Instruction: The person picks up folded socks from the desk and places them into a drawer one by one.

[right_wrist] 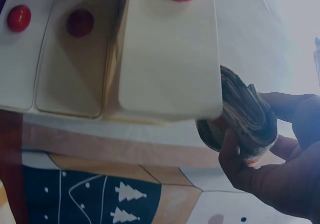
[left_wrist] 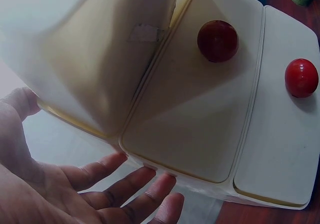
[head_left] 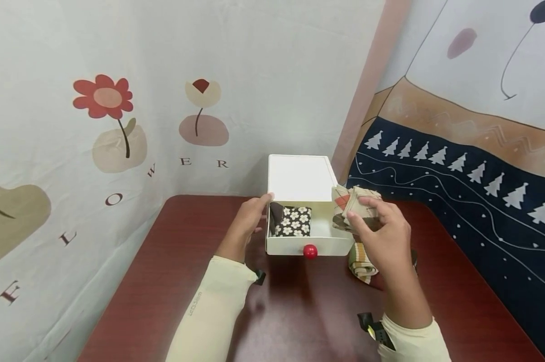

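A white drawer unit [head_left: 301, 177] stands on the table with its top drawer [head_left: 286, 246] pulled out. In the drawer's left part lies a folded black cloth with white flowers [head_left: 293, 221]. My left hand [head_left: 248, 217] is at the unit's left side, its thumb at the drawer's rim and its fingers [left_wrist: 142, 184] lightly spread along the side. My right hand [head_left: 387, 232] pinches a folded plaid cloth [head_left: 365, 197], beige with orange and dark bands, at the drawer's right edge. In the right wrist view, the drawer front partly covers this folded cloth [right_wrist: 247, 116].
Below the right hand, a rolled striped cloth [head_left: 362, 264] lies on the dark red table [head_left: 186, 281], partly hidden by the forearm. The drawers carry round red knobs [head_left: 310, 251]. Printed fabric [head_left: 254, 75] hangs behind the table and along its right side.
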{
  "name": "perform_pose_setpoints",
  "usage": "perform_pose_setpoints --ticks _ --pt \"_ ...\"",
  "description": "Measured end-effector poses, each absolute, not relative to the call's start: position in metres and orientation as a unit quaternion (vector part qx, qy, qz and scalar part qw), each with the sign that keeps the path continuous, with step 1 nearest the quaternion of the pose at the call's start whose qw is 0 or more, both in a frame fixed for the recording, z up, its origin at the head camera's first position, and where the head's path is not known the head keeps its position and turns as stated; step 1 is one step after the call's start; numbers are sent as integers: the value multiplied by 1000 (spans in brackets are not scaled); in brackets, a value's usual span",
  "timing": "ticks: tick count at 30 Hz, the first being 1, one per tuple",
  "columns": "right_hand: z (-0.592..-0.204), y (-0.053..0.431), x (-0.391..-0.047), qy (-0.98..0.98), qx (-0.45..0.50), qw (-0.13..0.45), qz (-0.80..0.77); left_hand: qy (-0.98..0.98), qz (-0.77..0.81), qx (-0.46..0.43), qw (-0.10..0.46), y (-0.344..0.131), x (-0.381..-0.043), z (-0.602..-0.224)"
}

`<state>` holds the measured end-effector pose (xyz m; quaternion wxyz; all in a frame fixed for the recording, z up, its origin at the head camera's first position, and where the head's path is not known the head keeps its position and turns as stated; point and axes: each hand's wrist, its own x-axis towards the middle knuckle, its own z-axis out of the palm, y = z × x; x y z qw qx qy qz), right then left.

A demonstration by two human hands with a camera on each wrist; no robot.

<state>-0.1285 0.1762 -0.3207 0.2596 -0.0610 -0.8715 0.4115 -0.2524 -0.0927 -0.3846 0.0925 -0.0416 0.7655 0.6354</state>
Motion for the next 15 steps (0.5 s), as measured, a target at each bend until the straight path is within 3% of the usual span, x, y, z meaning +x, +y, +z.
perform_pose_setpoints --ticks 15 --pt "-321 155 -137 -906 -12 187 380 767 634 -38 89 -93 -250 -383"
